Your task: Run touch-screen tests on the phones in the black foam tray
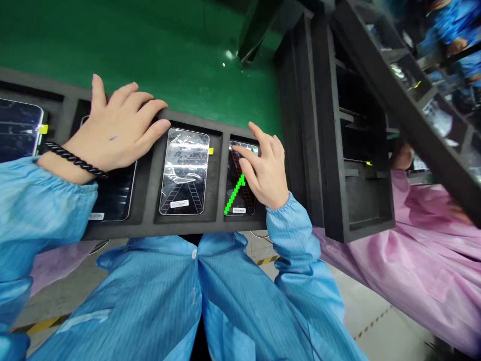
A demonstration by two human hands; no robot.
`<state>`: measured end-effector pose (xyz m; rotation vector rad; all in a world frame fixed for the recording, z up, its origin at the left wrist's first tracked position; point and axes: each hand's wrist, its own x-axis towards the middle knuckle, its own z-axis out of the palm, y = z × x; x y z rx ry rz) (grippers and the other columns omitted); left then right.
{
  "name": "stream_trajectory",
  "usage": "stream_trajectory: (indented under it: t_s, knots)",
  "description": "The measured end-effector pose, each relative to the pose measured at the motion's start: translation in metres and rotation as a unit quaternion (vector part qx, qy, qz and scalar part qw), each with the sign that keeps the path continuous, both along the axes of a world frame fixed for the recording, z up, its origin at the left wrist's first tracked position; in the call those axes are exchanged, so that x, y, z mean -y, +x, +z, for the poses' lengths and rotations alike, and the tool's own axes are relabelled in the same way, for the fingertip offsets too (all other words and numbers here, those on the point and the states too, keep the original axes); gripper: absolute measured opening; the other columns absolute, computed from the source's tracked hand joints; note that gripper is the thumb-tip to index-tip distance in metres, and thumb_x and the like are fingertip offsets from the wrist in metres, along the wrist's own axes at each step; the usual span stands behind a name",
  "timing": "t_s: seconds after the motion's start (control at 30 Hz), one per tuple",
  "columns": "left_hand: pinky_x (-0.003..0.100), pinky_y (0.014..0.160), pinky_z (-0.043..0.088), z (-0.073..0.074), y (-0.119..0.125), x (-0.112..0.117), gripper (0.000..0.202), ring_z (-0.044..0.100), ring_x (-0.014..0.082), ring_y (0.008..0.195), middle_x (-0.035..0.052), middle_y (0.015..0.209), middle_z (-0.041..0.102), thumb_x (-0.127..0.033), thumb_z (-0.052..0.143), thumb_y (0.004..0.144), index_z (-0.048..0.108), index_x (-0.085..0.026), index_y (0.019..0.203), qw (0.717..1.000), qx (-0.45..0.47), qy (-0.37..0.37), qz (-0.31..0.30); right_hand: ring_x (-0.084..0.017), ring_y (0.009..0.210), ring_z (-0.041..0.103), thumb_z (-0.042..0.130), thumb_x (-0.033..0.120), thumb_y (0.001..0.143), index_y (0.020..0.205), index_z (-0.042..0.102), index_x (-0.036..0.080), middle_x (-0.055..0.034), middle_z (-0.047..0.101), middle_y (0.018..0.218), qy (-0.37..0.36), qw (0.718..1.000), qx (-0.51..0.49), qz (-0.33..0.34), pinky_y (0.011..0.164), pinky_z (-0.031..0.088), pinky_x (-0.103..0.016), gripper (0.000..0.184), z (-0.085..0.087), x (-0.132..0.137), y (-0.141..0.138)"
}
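Note:
A black foam tray (221, 188) lies along the near edge of the green table, with phones or phone screens in its compartments. My left hand (116, 125) is open, fingers spread, over the tray's far rim and a dark phone (116, 193) that it partly hides. Between my hands lies a film-covered phone (185, 170) with a white label and a yellow tab. My right hand (265, 165) is open over the rightmost phone (235, 195), thumb and index finger apart above it, other fingers near the far rim. A bright green stripe crosses that phone. Whether the fingertips touch it, I cannot tell.
Another phone (18, 125) lies at the tray's far left. Stacked black trays (306, 125) stand to the right, with a tilted tray (406, 100) above them. A person in a pink sleeve (424, 240) is at the right; others in blue are behind. The green table (169, 55) stretches beyond.

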<state>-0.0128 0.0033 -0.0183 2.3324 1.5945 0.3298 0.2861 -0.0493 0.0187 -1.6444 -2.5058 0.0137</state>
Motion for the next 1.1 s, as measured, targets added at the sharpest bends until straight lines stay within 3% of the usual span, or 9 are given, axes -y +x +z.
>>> stream_trajectory:
  t_s: [0.13,0.33,0.6,0.87,1.1]
  knots:
    - [0.069,0.121,-0.006,-0.002,-0.001,0.000,0.081,0.023,0.0367,0.154,0.0167,0.153,0.045,-0.062,-0.002,0.098,0.045,-0.016,0.144,1.000,-0.004,0.008,-0.001,-0.028,0.142,0.044,0.039,0.037,0.106,0.133,0.064,0.029,-0.0049,0.034,0.166,-0.011,0.999,0.040,0.004,0.123,0.027,-0.056,0.037,-0.007,-0.014,-0.007]
    - [0.067,0.122,-0.008,0.000,0.001,0.000,0.082,0.022,0.0367,0.155,0.0162,0.153,0.044,-0.062,-0.003,0.097,0.045,-0.014,0.144,1.000,-0.002,0.003,0.001,-0.027,0.141,0.045,0.039,0.038,0.107,0.130,0.067,0.028,-0.0058,0.040,0.163,-0.003,0.999,0.045,0.019,0.123,0.028,-0.055,0.038,-0.010,-0.010,-0.004]
    - [0.065,0.121,-0.011,0.002,0.001,0.000,0.081,0.019,0.0363,0.155,0.0103,0.156,0.041,-0.065,-0.002,0.095,0.042,-0.019,0.145,1.000,0.010,-0.014,0.000,-0.026,0.139,0.046,0.038,0.038,0.107,0.126,0.070,0.027,-0.0057,0.048,0.159,0.001,0.999,0.027,0.026,0.124,0.028,-0.054,0.039,-0.008,0.014,0.005]
    - [0.067,0.121,-0.010,0.000,-0.001,0.002,0.082,0.021,0.0368,0.155,0.0147,0.156,0.043,-0.066,0.000,0.096,0.045,-0.017,0.145,1.000,0.020,-0.002,-0.002,-0.025,0.137,0.050,0.041,0.032,0.106,0.120,0.074,0.024,-0.0087,0.054,0.153,0.011,0.999,0.002,0.034,0.123,0.030,-0.055,0.036,-0.005,0.041,0.013]
    - [0.065,0.121,-0.013,-0.002,-0.001,0.001,0.075,0.019,0.0367,0.156,0.0125,0.156,0.041,-0.061,0.004,0.098,0.044,-0.019,0.144,1.000,0.020,-0.003,0.001,-0.026,0.134,0.053,0.043,0.029,0.105,0.118,0.075,0.025,-0.0061,0.056,0.152,-0.002,1.000,-0.001,0.030,0.122,0.031,-0.057,0.035,0.001,0.060,0.016]
